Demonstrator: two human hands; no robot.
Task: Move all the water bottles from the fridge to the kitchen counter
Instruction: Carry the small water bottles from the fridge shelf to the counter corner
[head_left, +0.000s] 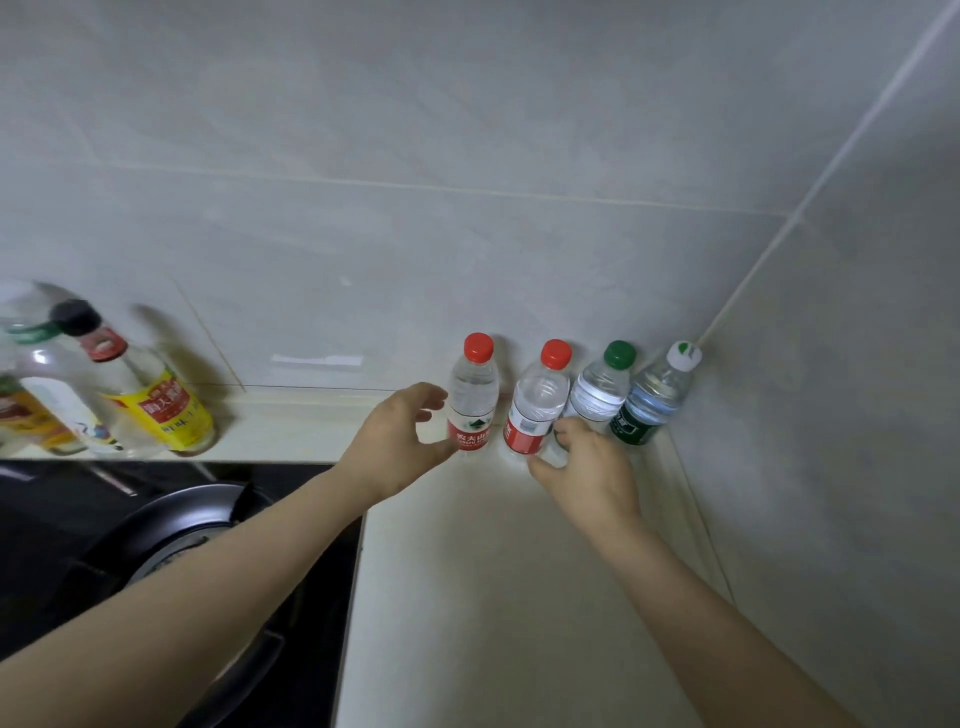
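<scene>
On the counter (493, 571) at 12 o'clock, left grip (400, 441) wide beside the first bottle (471, 400) — right grip (587, 467) clasps the second bottle (537, 405) low. Seat it flat before letting go.

The left forearm (208, 587) and the right forearm (727, 613) are both bare from the lower edge of the view up to the wrist. The left hand (397, 441) and right hand (589, 467) are bare too. The fingertips are too blurred to show the nails.
</scene>
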